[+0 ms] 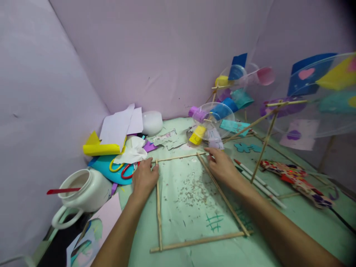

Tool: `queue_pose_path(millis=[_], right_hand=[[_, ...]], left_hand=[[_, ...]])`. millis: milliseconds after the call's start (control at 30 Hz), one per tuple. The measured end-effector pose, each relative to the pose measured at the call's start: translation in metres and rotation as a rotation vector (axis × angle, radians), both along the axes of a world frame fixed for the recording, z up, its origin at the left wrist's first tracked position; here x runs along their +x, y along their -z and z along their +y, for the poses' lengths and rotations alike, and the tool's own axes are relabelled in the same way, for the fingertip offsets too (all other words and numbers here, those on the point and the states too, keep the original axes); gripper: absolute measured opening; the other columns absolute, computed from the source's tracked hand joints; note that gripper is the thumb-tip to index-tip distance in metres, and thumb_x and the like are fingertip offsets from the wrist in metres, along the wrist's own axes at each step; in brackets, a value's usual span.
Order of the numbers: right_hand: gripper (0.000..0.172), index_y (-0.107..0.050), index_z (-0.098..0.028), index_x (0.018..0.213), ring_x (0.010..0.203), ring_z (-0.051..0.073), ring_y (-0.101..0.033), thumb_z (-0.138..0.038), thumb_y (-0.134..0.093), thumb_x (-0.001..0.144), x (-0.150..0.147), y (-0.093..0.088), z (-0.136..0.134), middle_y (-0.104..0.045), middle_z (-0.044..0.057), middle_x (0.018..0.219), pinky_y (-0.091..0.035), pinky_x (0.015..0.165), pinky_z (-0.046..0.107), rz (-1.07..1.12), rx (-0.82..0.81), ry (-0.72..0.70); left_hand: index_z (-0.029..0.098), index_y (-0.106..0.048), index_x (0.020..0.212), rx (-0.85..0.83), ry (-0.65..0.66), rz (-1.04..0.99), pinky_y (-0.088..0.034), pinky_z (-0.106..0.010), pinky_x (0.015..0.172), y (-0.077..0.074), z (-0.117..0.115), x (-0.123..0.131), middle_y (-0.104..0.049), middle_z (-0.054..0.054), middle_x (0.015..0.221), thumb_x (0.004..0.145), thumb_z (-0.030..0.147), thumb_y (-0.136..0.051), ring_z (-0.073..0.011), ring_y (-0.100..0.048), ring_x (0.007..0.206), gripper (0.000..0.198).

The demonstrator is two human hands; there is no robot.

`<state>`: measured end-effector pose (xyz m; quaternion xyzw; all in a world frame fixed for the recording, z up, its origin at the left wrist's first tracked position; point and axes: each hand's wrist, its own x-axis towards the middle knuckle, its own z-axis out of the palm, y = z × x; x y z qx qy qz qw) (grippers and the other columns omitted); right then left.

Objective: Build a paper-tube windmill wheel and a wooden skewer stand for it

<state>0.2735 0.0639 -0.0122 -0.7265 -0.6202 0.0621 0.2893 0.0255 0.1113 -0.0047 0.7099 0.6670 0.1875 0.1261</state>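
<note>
Four sides of thin wooden sticks lie on the pale green tabletop as a frame. Its far stick [178,157] runs between my two hands. My left hand [145,177] is closed at that stick's left end, thumb and forefinger on either side of it, close to the top of the left stick [158,207]. At the opposite end, the fingertips of my right hand [222,165] pinch the same stick, beside the slanting right stick [224,194]. The near stick [200,241] lies across the bottom, with the side sticks' ends resting at it.
Left stand a white pot [91,193] with a red handle in it, scissors [127,171], crumpled tissue [133,150] and papers [115,126]. Stick-framed wheels with clear plastic discs [280,122] and coloured paper rise at right. Pencils [264,185] and a patterned pouch [297,181] lie near my right forearm.
</note>
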Motion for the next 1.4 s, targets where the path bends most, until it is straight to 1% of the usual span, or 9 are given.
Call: queue_pose_path(millis=[200,333,500,733,900,1000,1100,1233,1400], right_hand=[[0.042,-0.055,-0.003,0.121,0.113,0.028,-0.054,-0.012,-0.04,0.083,-0.004,0.002,-0.002,-0.058,0.02,0.123,-0.04,0.097,0.04,0.039,-0.034,0.048],[0.04,-0.056,-0.006,0.121,0.109,0.028,-0.056,-0.015,-0.046,0.083,-0.007,0.003,-0.002,-0.061,0.019,0.119,-0.042,0.095,0.041,0.014,-0.021,0.073],[0.043,-0.054,-0.006,0.124,0.11,0.029,-0.054,-0.019,-0.05,0.084,-0.008,0.003,-0.001,-0.061,0.016,0.121,-0.04,0.097,0.039,0.01,-0.104,0.093],[0.042,-0.054,-0.005,0.124,0.108,0.031,-0.053,-0.02,-0.05,0.084,-0.01,0.004,0.001,-0.061,0.015,0.119,-0.039,0.095,0.04,-0.032,-0.104,0.089],[0.033,-0.06,-0.008,0.113,0.104,0.027,-0.054,-0.02,-0.051,0.083,-0.01,0.006,0.002,-0.061,0.015,0.112,-0.04,0.089,0.035,-0.01,-0.022,0.124],[0.024,-0.064,-0.014,0.101,0.093,0.023,-0.058,-0.023,-0.051,0.083,-0.011,0.005,0.001,-0.064,0.011,0.101,-0.041,0.078,0.031,0.002,-0.013,0.139],[0.019,-0.066,-0.018,0.09,0.079,0.019,-0.06,-0.025,-0.05,0.083,-0.013,0.003,0.001,-0.068,0.006,0.088,-0.038,0.064,0.027,0.032,-0.061,0.146],[0.017,-0.067,-0.021,0.083,0.072,0.019,-0.061,-0.028,-0.052,0.081,-0.014,0.004,0.003,-0.071,0.003,0.079,-0.032,0.057,0.027,0.05,-0.092,0.185],[0.016,-0.067,-0.022,0.077,0.068,0.019,-0.062,-0.029,-0.052,0.078,-0.014,0.009,0.006,-0.071,0.001,0.073,-0.031,0.055,0.027,0.024,-0.058,0.223]], left_hand=[[0.013,-0.059,0.115,-0.043,-0.052,0.009,-0.041,-0.037,0.08,-0.003,0.005,0.004,-0.062,-0.017,0.11,0.08,0.045,-0.042,-0.0316,-0.055,0.103,0.051],[0.012,-0.061,0.109,-0.074,-0.073,-0.014,-0.041,-0.035,0.075,-0.003,0.01,0.001,-0.065,-0.015,0.102,0.077,0.052,-0.045,-0.0309,-0.058,0.097,0.054],[0.015,-0.066,0.105,-0.095,-0.156,-0.059,-0.041,-0.031,0.075,0.001,0.014,0.0,-0.069,-0.011,0.098,0.073,0.049,-0.051,-0.0265,-0.06,0.094,0.049],[0.018,-0.068,0.1,-0.087,-0.196,-0.126,-0.042,-0.033,0.073,0.004,0.014,0.001,-0.07,-0.008,0.096,0.07,0.047,-0.055,-0.0279,-0.061,0.093,0.044],[0.015,-0.062,0.109,-0.019,-0.216,-0.217,-0.044,-0.03,0.077,0.008,0.015,-0.004,-0.069,-0.007,0.09,0.071,0.044,-0.054,-0.023,-0.062,0.088,0.048],[0.018,-0.065,0.091,-0.004,-0.212,-0.259,-0.044,-0.026,0.071,0.01,0.013,-0.004,-0.069,-0.003,0.08,0.071,0.044,-0.053,-0.0187,-0.062,0.078,0.034],[0.021,-0.064,0.071,-0.027,-0.212,-0.242,-0.043,-0.027,0.064,0.007,0.009,0.0,-0.067,-0.001,0.071,0.07,0.044,-0.054,-0.0192,-0.061,0.072,0.025],[0.023,-0.065,0.065,-0.057,-0.241,-0.177,-0.039,-0.03,0.06,0.002,0.006,0.007,-0.067,-0.002,0.07,0.069,0.043,-0.055,-0.0224,-0.06,0.072,0.022],[0.024,-0.066,0.068,-0.072,-0.252,-0.14,-0.039,-0.03,0.06,0.0,0.007,0.009,-0.068,-0.002,0.073,0.069,0.042,-0.055,-0.0223,-0.061,0.074,0.021]])
